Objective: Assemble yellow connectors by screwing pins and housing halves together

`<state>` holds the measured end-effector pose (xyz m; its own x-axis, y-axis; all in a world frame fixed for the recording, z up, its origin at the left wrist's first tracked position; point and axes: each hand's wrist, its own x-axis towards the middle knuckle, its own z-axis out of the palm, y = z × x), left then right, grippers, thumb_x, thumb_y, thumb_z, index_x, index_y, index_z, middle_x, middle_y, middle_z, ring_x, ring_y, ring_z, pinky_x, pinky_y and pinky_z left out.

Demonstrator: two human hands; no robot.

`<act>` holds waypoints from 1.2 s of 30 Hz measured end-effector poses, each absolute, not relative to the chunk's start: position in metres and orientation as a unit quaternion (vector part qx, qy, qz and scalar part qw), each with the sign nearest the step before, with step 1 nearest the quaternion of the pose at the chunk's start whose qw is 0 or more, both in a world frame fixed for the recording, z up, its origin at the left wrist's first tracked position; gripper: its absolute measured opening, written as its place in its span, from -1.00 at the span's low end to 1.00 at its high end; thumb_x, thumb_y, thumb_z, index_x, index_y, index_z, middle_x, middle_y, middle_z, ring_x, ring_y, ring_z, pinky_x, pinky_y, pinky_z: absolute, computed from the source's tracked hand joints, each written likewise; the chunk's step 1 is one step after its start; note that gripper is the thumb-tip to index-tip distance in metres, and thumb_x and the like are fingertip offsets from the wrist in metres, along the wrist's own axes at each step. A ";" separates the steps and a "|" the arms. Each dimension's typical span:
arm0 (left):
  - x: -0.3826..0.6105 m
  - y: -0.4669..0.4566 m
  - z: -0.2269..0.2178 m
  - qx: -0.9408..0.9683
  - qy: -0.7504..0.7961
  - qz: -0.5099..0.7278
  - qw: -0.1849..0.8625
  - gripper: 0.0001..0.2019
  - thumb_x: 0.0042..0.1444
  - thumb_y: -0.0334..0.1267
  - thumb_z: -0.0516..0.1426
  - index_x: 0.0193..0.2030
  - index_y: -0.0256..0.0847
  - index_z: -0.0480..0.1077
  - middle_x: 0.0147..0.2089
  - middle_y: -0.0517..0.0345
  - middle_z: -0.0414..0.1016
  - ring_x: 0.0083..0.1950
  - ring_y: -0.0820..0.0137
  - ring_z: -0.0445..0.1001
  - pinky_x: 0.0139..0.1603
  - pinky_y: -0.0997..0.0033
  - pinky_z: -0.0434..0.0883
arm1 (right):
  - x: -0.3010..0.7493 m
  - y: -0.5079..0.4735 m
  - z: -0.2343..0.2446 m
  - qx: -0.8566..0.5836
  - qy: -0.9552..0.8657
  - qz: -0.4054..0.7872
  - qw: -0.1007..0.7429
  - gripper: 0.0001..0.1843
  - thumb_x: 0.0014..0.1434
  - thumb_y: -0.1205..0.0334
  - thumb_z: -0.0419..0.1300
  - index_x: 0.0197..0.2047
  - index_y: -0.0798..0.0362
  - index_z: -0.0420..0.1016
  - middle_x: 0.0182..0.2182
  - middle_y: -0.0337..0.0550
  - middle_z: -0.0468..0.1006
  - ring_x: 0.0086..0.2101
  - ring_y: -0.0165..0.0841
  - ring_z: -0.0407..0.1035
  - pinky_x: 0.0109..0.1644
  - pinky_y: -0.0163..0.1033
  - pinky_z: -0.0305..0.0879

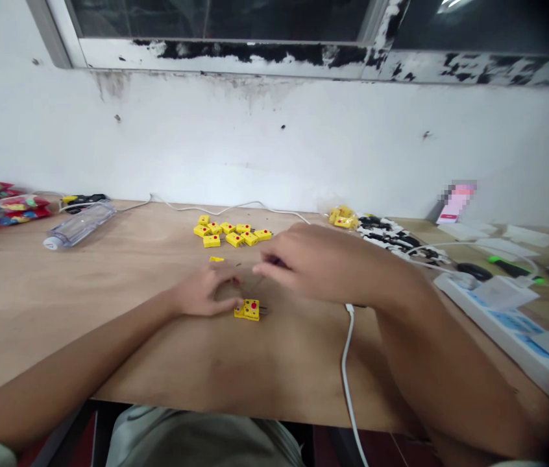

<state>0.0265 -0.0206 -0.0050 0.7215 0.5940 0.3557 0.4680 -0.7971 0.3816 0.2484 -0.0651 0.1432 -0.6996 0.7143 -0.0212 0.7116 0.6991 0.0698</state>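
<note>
My left hand [206, 290] rests on the wooden table, thumb and fingers apart in a curve. Its thumb tip is at the left edge of a yellow two-pin plug [251, 309] with a red dot, and I cannot tell whether they touch. The plug lies flat, metal pins to the right. Above and right of it, my right hand [311, 263] is raised with its fingers closed together; what they hold, if anything, is blurred and hidden. Beyond the left hand lies a small yellow plastic piece [217, 259]. Farther back sits a group of several similar yellow plugs [227, 227].
A clear bottle [81, 225] lies at left, near red packets [9, 211]. A bag of yellow parts [342, 218] and black-and-white pieces [396, 237] are at back right. A white power strip [508, 324] lies at right; a white cable [347, 370] crosses the front edge.
</note>
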 end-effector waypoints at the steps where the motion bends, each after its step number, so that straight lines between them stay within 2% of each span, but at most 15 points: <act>1: 0.022 -0.017 -0.003 0.910 0.308 0.253 0.118 -0.76 0.16 -0.18 0.13 -0.06 -0.22 0.39 -0.12 0.01 0.51 -0.08 0.25 0.48 -0.01 0.27 0.41 | 0.253 -0.063 0.146 0.392 0.919 0.031 0.011 -0.58 0.33 0.12 -0.04 -0.41 0.13 0.50 -0.47 -0.10 0.52 -0.48 -0.40 0.26 -0.36 -0.27 0.00; 4: 0.005 -0.002 -0.003 0.883 0.380 0.266 0.072 -0.75 0.17 -0.26 0.06 -0.02 -0.22 0.37 -0.03 -0.01 0.48 0.02 0.21 0.46 0.09 0.21 0.39 | 0.262 -0.048 0.143 0.423 0.904 0.046 -0.025 -0.64 0.31 0.13 0.02 -0.40 0.10 0.50 -0.46 -0.12 0.52 -0.45 -0.37 0.30 -0.33 -0.27 0.03; 7: -0.010 0.014 -0.013 0.888 0.391 0.237 0.052 -0.53 0.08 -0.28 0.11 0.17 -0.26 0.31 0.23 -0.12 0.33 0.23 0.10 0.35 0.26 0.14 0.30 | 0.262 -0.028 0.118 0.473 0.877 0.054 -0.071 -0.69 0.32 0.19 0.00 -0.32 0.08 0.50 -0.38 -0.08 0.56 -0.38 -0.32 0.36 -0.32 -0.28 0.05; 9: -0.015 0.021 -0.021 0.895 0.390 0.212 0.053 -0.42 0.05 -0.28 0.13 0.26 -0.31 0.25 0.31 -0.19 0.25 0.30 0.04 0.28 0.32 0.08 0.25 | 0.262 -0.017 0.092 0.497 0.861 0.055 -0.091 -0.68 0.33 0.25 -0.04 -0.34 0.09 0.48 -0.37 -0.05 0.57 -0.37 -0.31 0.38 -0.31 -0.27 0.06; 12: -0.015 0.025 -0.027 0.894 0.403 0.183 0.072 -0.41 0.09 -0.26 0.11 0.29 -0.35 0.23 0.28 -0.23 0.31 0.27 0.02 0.33 0.29 0.03 0.28 | 0.265 -0.006 0.050 0.512 0.853 0.054 -0.089 -0.70 0.34 0.33 -0.07 -0.28 0.11 0.48 -0.32 0.01 0.58 -0.27 -0.27 0.42 -0.22 -0.26 0.11; 15: -0.012 0.023 -0.023 0.889 0.413 0.180 0.086 -0.45 0.12 -0.22 0.11 0.26 -0.34 0.27 0.23 -0.20 0.39 0.21 0.05 0.39 0.22 0.07 0.34 | 0.272 0.000 0.016 0.529 0.840 0.069 -0.098 -0.74 0.33 0.37 -0.06 -0.18 0.13 0.46 -0.29 0.04 0.56 -0.24 -0.25 0.43 -0.17 -0.26 0.15; 19: -0.011 0.016 -0.017 0.882 0.414 0.204 0.098 -0.43 0.14 -0.04 0.16 0.24 -0.27 0.30 0.21 -0.13 0.42 0.20 0.06 0.40 0.21 0.07 0.34 | 0.280 0.007 -0.012 0.542 0.832 0.066 -0.098 -0.74 0.34 0.35 -0.06 -0.04 0.13 0.42 -0.26 0.03 0.53 -0.25 -0.25 0.44 -0.17 -0.26 0.21; 22: -0.008 0.010 -0.014 0.871 0.412 0.241 0.113 -0.41 0.12 0.07 0.20 0.21 -0.22 0.33 0.21 -0.08 0.43 0.21 0.06 0.38 0.23 0.07 0.31 | 0.282 0.008 -0.024 0.541 0.833 0.062 -0.097 -0.72 0.35 0.33 -0.06 -0.04 0.14 0.44 -0.21 0.07 0.50 -0.18 -0.23 0.43 -0.07 -0.23 0.25; 25: 0.001 0.003 -0.011 0.852 0.408 0.285 0.161 -0.46 0.13 0.07 0.20 0.16 -0.21 0.37 0.13 -0.06 0.49 0.11 0.12 0.45 0.13 0.13 0.38 | 0.282 0.003 -0.025 0.529 0.836 0.074 -0.124 -0.73 0.32 0.34 -0.03 -0.02 0.14 0.44 -0.14 0.11 0.46 -0.10 -0.18 0.40 0.04 -0.15 0.27; 27: 0.009 -0.003 -0.011 0.832 0.396 0.317 0.223 -0.50 0.16 0.03 0.19 0.15 -0.21 0.37 0.09 -0.06 0.51 0.05 0.16 0.48 0.03 0.18 0.43 | 0.280 -0.005 -0.019 0.499 0.844 0.076 -0.179 -0.71 0.28 0.35 0.02 0.04 0.14 0.41 -0.04 0.14 0.41 -0.04 -0.15 0.37 0.11 -0.07 0.26; 31: 0.022 -0.011 -0.015 0.782 0.313 0.379 0.383 -0.53 0.22 -0.02 0.16 0.19 -0.22 0.32 0.12 -0.10 0.47 0.11 0.20 0.46 0.10 0.20 0.40 | 0.271 -0.027 -0.001 0.381 0.875 -0.009 -0.299 -0.63 0.26 0.36 0.05 0.14 0.06 0.31 0.03 0.06 0.38 0.05 -0.20 0.33 0.18 -0.06 0.28; 36: 0.030 -0.018 -0.019 0.737 0.283 0.377 0.485 -0.51 0.22 -0.04 0.18 0.21 -0.23 0.26 -0.01 -0.05 0.53 0.06 0.21 0.49 0.10 0.18 0.40 | 0.254 -0.044 0.003 0.264 0.905 -0.069 -0.326 -0.61 0.27 0.34 0.09 0.17 0.00 0.28 0.07 0.01 0.41 0.10 -0.22 0.31 0.17 -0.05 0.29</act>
